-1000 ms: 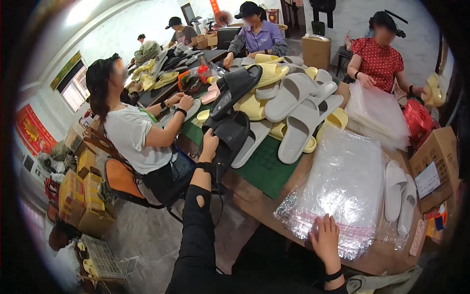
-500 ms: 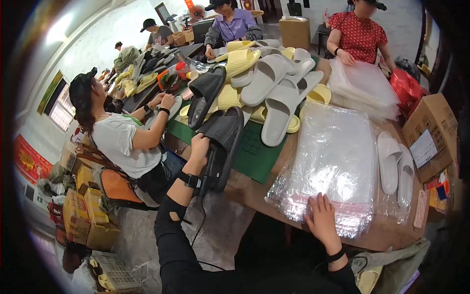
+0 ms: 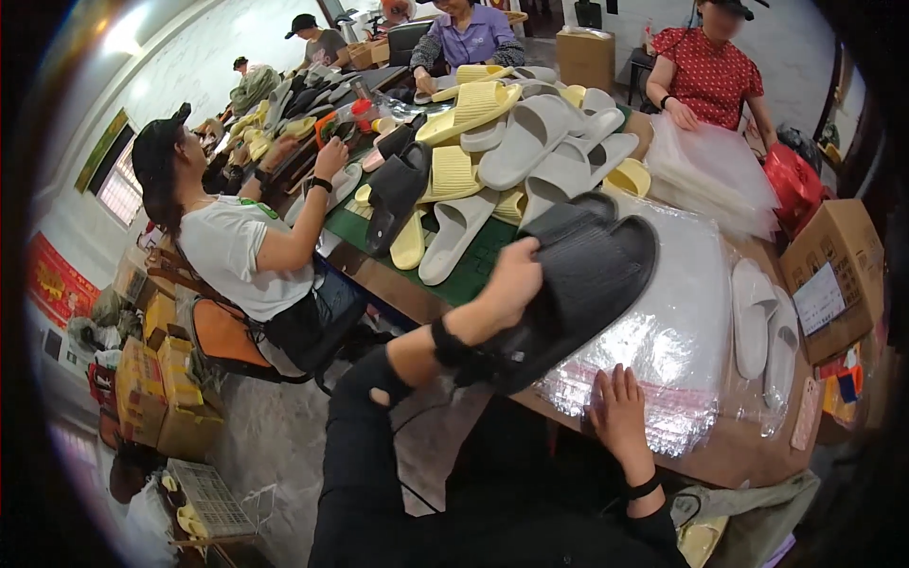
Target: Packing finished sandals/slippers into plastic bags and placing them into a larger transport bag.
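My left hand (image 3: 511,281) grips a pair of black slide slippers (image 3: 578,284) and holds them over the near part of the wooden table (image 3: 748,454). Their toes lie above a stack of clear plastic bags (image 3: 682,331). My right hand (image 3: 620,417) rests flat on the near edge of that stack, fingers spread. A heap of yellow, grey and black slippers (image 3: 511,161) covers the green mat (image 3: 478,275) farther back.
A pair of white slippers (image 3: 762,322) lies to the right of the bags, beside a cardboard box (image 3: 833,275). A person in a white shirt (image 3: 232,251) sits at left. Two more people (image 3: 705,71) work at the far side. Boxes (image 3: 156,388) stand on the floor.
My left hand has lifted the black slippers off the heap and carried them right and toward me, over the plastic bags. My right hand has stayed on the bags.
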Demonstrator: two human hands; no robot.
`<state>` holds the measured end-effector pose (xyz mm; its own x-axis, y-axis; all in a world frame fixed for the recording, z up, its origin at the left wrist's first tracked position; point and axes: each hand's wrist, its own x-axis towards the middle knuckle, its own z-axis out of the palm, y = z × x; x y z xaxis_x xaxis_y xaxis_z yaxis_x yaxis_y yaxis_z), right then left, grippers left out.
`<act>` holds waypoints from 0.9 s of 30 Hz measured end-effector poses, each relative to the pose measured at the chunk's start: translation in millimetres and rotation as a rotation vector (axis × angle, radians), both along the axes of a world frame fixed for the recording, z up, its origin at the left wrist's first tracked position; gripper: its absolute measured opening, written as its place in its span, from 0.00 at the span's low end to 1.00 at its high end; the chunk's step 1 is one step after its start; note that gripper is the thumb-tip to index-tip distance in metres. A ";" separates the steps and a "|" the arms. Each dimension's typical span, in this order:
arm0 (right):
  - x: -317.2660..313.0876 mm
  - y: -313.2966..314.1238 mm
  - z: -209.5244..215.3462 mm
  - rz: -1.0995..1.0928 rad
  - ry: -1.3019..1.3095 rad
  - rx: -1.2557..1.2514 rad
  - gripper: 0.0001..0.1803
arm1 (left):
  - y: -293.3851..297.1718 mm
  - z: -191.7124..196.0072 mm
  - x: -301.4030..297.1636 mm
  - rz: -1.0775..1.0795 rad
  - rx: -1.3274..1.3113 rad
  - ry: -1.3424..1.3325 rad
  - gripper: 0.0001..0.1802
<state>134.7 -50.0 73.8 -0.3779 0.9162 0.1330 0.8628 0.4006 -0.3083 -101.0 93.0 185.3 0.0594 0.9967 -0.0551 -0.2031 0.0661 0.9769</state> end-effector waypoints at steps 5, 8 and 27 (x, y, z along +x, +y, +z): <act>4.1 1.1 -7.4 0.038 0.006 -0.056 0.33 | 1.9 12.7 101.4 -0.069 -0.011 -0.004 0.19; -7.9 -3.1 -1.0 -0.008 0.139 -0.149 0.34 | 28.3 -33.9 130.3 -0.165 0.069 0.211 0.24; 57.3 33.5 71.2 -0.098 0.571 -0.176 0.16 | -111.0 -101.1 95.6 -0.317 0.761 0.988 0.15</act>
